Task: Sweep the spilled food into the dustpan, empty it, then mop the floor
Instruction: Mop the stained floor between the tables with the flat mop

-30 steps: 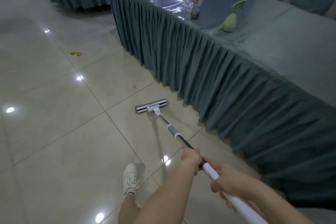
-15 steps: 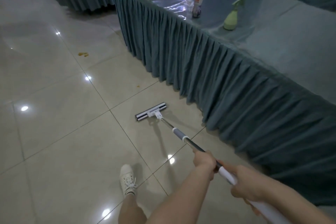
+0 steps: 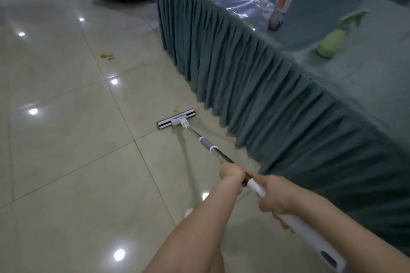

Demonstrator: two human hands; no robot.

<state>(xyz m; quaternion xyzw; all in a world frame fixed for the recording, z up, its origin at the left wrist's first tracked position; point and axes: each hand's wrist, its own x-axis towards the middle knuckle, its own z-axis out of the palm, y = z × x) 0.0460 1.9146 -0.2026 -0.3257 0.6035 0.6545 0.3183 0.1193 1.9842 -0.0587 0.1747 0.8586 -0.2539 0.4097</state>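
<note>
glossy tile floor (image 3: 66,162): mop (image 3: 176,118) head flat beside counter (image 3: 377,77) skirt, small food speck (image 3: 176,108) at its far edge. left hand (image 3: 231,170), right hand (image 3: 275,197) both wrapped around mop pole. more food bits (image 3: 107,56) well apart.

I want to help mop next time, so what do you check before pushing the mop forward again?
1. Both hands on the handle: ok. The left hand grips the dark shaft, the right hand the white grip.
2. Mop head flat on the floor: ok, it looks flat.
3. Small spot just ahead of the head: not ok, not wiped yet.
4. Crumbs farther off to the left: not ok, bits lie there.
5. Room beside the table skirt: ok, the head sits apart from it.
6. Mop pad wet enough: cannot tell.
</note>
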